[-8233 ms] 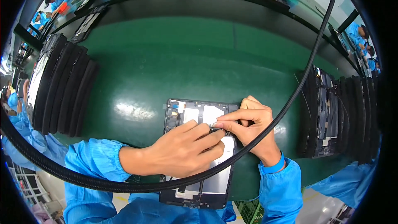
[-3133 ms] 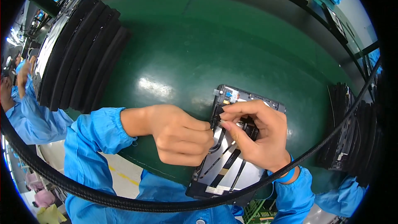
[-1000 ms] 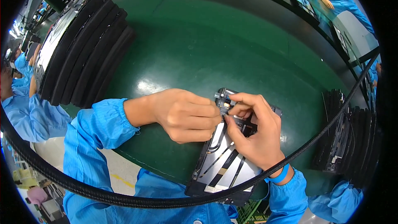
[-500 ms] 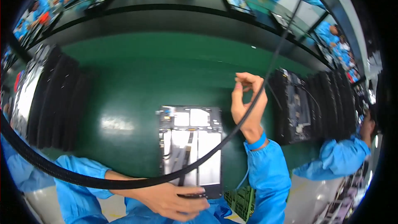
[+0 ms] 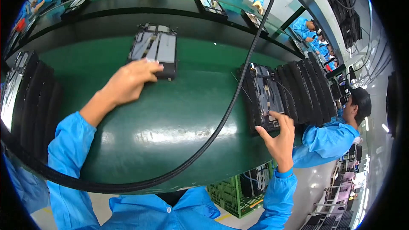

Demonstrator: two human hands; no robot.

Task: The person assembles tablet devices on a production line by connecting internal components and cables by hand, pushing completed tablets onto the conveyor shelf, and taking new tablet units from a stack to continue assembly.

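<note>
An opened tablet (image 5: 153, 47) with grey battery panels and dark cables exposed lies at the far left of the green bench, partly over its dark back strip. My left hand (image 5: 130, 80) grips the tablet's near end, fingers over the edge. At the right, my right hand (image 5: 279, 138) has thumb and fingers apart at the near end of another opened tablet (image 5: 266, 91). That tablet leans at the front of a row of black trays (image 5: 300, 89). Whether the right fingertips touch it is hard to tell.
More black trays (image 5: 36, 102) stand upright at the left. A thick black cable (image 5: 187, 166) loops across the view above the bench (image 5: 191, 115). Below the edge stands a green crate (image 5: 228, 194). A co-worker (image 5: 341, 132) is close at the right; others work beyond the bench.
The tablet has moved from the near middle to the far left with my left hand. My right hand has moved right and nearer, to the tablet before the tray row. The view has shifted.
</note>
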